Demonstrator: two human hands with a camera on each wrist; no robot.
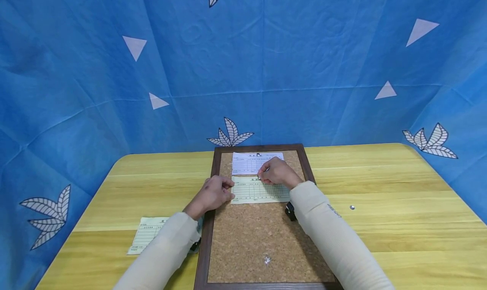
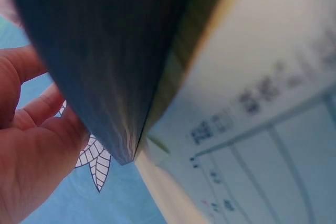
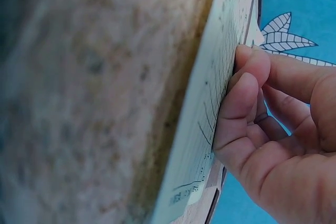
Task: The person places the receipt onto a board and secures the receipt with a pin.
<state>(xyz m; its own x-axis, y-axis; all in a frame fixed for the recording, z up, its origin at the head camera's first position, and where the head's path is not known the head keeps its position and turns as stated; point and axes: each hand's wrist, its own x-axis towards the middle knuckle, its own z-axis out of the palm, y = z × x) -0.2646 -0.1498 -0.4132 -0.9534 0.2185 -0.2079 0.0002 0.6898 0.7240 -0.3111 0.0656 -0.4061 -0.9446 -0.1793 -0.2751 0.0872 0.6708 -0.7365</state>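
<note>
A pale green printed form (image 1: 243, 192) lies on a brown-framed cork board (image 1: 258, 239), just below a white form (image 1: 243, 163) that has a silver thumbtack (image 1: 258, 154) at its top edge. My right hand (image 1: 279, 172) pinches another silver thumbtack (image 1: 259, 178) at the green form's top edge; in the right wrist view its thumb and index finger meet close against the paper. With fingertips at the left edge of the green form, my left hand (image 1: 216, 192) reaches over the board's frame, its fingers loosely bent.
Another green form (image 1: 146, 235) lies on the wooden table left of the board, partly under the left sleeve. A loose thumbtack (image 1: 352, 207) sits on the table to the right. Small silvery pieces (image 1: 267, 259) lie low on the cork. Behind hangs a blue cloth (image 1: 262, 70).
</note>
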